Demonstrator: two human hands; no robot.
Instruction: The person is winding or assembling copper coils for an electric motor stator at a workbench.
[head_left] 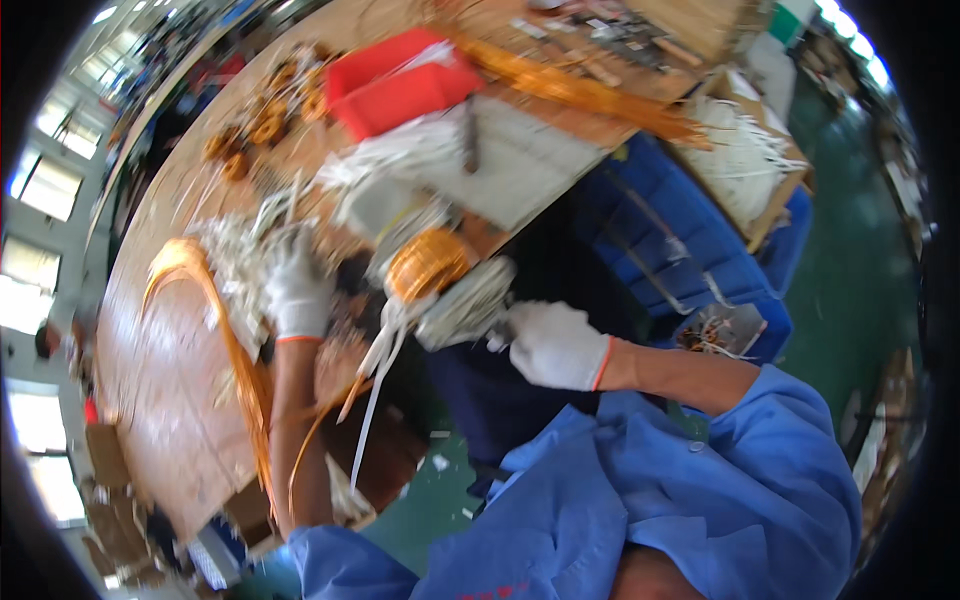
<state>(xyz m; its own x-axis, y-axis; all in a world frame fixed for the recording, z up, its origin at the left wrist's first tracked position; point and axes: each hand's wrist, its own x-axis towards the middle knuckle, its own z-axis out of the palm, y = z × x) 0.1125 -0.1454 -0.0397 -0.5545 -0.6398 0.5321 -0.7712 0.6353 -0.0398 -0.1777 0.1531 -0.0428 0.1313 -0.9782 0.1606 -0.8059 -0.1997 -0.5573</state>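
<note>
My left hand [298,290], in a white glove with an orange cuff, reaches into a loose pile of white strips [235,260] on the wooden table. Its fingers are blurred and partly lost among the strips. My right hand [556,345], gloved alike, is closed beside a round workpiece at the table's edge; what it grips, if anything, I cannot make out. That workpiece carries an orange copper-wire coil [428,264] and a thick white wrapped bundle [468,305]. White tape ends [385,340] dangle from it.
Long copper-coloured wire bundles [225,335] arch over the table's left side and lie at the back [580,90]. A red bin [400,80] stands behind white strips. Small orange coils [265,125] lie far left. Blue crates [660,230] and a cardboard box [745,160] stand right.
</note>
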